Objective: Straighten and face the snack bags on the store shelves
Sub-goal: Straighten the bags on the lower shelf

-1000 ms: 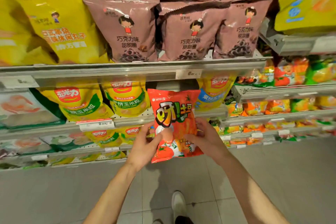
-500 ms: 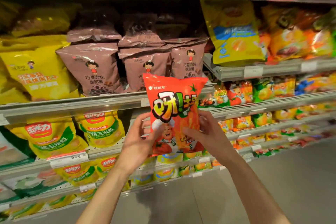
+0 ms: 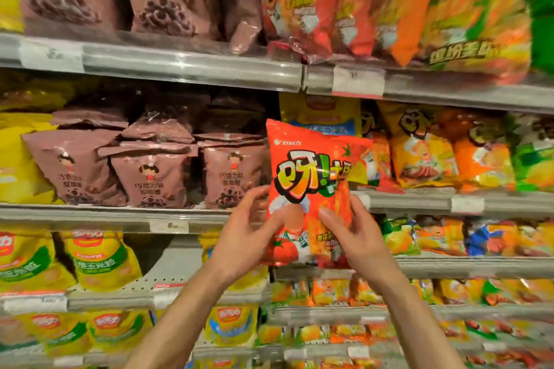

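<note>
Head view: both hands (image 3: 302, 237) grip red snack bag (image 3: 311, 171).

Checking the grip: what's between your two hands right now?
Head view: the red bag, upright, front toward the camera. Left hand and right hand grip its lower half from either side.

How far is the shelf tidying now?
Done: the brown bags stand facing front. In hand: the left hand and right hand hold a red bag upright off the shelf. Left: shelving it, perhaps with the matching bags higher up.
</note>
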Tool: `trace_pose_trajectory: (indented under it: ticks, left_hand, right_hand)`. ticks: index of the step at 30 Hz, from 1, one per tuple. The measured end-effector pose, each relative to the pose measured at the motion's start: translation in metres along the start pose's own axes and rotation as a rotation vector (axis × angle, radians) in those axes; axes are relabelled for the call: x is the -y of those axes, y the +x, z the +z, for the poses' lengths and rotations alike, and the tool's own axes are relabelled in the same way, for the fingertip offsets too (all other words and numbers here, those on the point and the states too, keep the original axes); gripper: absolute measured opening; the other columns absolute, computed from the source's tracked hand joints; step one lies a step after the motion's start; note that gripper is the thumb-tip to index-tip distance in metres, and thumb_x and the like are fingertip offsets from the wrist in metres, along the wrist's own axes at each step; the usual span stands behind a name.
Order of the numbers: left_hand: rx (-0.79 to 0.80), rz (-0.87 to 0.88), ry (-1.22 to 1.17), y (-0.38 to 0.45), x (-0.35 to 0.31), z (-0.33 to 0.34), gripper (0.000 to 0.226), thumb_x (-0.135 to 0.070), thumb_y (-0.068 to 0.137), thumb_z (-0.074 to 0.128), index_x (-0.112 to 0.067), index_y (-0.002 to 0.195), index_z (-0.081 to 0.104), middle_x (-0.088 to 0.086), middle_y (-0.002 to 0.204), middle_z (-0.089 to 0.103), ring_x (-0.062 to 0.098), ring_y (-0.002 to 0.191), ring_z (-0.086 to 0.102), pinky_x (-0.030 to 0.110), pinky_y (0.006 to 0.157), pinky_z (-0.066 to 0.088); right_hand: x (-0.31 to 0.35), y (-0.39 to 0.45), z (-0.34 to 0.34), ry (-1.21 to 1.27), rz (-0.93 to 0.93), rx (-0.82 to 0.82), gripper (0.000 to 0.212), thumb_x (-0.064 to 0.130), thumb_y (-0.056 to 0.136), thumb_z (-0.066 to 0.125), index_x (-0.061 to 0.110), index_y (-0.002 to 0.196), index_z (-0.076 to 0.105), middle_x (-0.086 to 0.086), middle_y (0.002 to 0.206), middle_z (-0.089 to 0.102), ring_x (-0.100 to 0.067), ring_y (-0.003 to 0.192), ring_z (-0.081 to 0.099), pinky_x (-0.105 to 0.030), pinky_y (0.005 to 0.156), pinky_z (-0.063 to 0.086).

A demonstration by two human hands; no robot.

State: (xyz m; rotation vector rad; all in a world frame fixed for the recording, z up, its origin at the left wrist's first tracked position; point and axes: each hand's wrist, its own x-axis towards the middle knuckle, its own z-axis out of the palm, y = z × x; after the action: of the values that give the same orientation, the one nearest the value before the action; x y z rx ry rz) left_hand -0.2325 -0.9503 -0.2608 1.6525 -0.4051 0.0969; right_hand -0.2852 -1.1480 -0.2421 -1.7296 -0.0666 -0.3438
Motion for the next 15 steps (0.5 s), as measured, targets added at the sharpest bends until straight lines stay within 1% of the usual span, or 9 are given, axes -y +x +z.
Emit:
trace_pose_trajectory:
  ticks: [3,4,7,8,9,11,13,14,15]
  left_hand:
    - [0.006,0.021,0.013,0.019,-0.016,0.035,0.045,-0.052,0.08,0.072,-0.04,0.121,0.059,-0.015,0.11,0.075,0.005,0.104,0.071,0.027,0.09,0.056]
    - [0.017,0.026,0.02,0.024,-0.02,0.045,0.045,-0.052,0.08,0.073,-0.04,0.12,0.059,-0.015,0.109,0.076,0.004,0.103,0.071,0.026,0.088,0.056]
    - [0.061,0.038,0.055,0.037,-0.032,0.064,0.033,-0.037,0.092,0.073,-0.038,0.122,0.058,-0.016,0.098,0.077,0.0,0.092,0.071,0.022,0.085,0.054]
    - [0.076,0.044,0.07,0.042,-0.034,0.067,0.031,-0.037,0.093,0.071,-0.04,0.121,0.058,-0.019,0.094,0.076,-0.003,0.088,0.069,0.019,0.083,0.052]
    - [0.09,0.049,0.088,0.045,-0.038,0.069,0.032,-0.04,0.092,0.069,-0.042,0.121,0.057,-0.021,0.096,0.074,-0.007,0.086,0.067,0.015,0.081,0.05]
    - [0.092,0.057,0.108,0.055,-0.038,0.069,0.038,-0.042,0.091,0.067,-0.04,0.127,0.056,-0.017,0.116,0.069,-0.009,0.096,0.065,0.009,0.084,0.047]
    - [0.031,0.085,0.145,0.069,-0.033,0.064,0.04,-0.037,0.094,0.069,-0.032,0.132,0.056,-0.009,0.131,0.063,-0.005,0.112,0.061,0.008,0.09,0.046]
    - [-0.019,0.101,0.18,0.077,-0.029,0.061,0.041,-0.039,0.094,0.069,-0.029,0.132,0.057,-0.007,0.133,0.061,-0.002,0.117,0.059,0.013,0.096,0.048]
    - [-0.076,0.12,0.215,0.084,-0.026,0.058,0.045,-0.047,0.092,0.07,-0.027,0.131,0.058,-0.006,0.133,0.059,0.002,0.121,0.058,0.023,0.103,0.049]
  right_hand:
    - [0.001,0.014,-0.036,-0.015,-0.008,-0.02,0.047,0.05,0.086,0.067,0.033,0.129,0.058,0.013,0.117,0.073,-0.007,0.112,0.068,-0.037,0.1,0.05]
    - [0.001,0.017,-0.044,-0.011,0.0,-0.037,0.048,0.054,0.084,0.067,0.035,0.128,0.058,0.015,0.116,0.073,-0.005,0.111,0.068,-0.037,0.101,0.05]
    - [0.002,0.025,-0.066,0.01,0.035,-0.076,0.052,0.061,0.081,0.066,0.035,0.126,0.061,0.017,0.117,0.073,-0.004,0.112,0.067,-0.042,0.106,0.048]
    - [0.002,0.027,-0.072,0.017,0.049,-0.093,0.054,0.063,0.08,0.066,0.034,0.126,0.063,0.017,0.117,0.073,-0.004,0.113,0.067,-0.043,0.108,0.047]
    - [0.002,0.029,-0.078,0.019,0.061,-0.11,0.053,0.064,0.08,0.066,0.035,0.125,0.064,0.019,0.117,0.073,-0.002,0.113,0.066,-0.043,0.108,0.047]
    - [0.005,0.028,-0.088,0.018,0.088,-0.138,0.05,0.062,0.081,0.065,0.036,0.123,0.065,0.022,0.114,0.073,0.002,0.11,0.066,-0.037,0.107,0.047]
    - [0.009,0.027,-0.096,0.004,0.096,-0.152,0.041,0.056,0.085,0.064,0.035,0.121,0.066,0.024,0.11,0.074,0.005,0.105,0.067,-0.03,0.101,0.049]
    - [0.01,0.027,-0.101,-0.004,0.103,-0.159,0.035,0.052,0.088,0.064,0.036,0.119,0.066,0.026,0.108,0.074,0.007,0.102,0.067,-0.025,0.096,0.05]
    - [0.011,0.028,-0.106,-0.008,0.11,-0.173,0.029,0.049,0.09,0.064,0.036,0.116,0.066,0.026,0.105,0.074,0.009,0.099,0.068,-0.021,0.091,0.05]
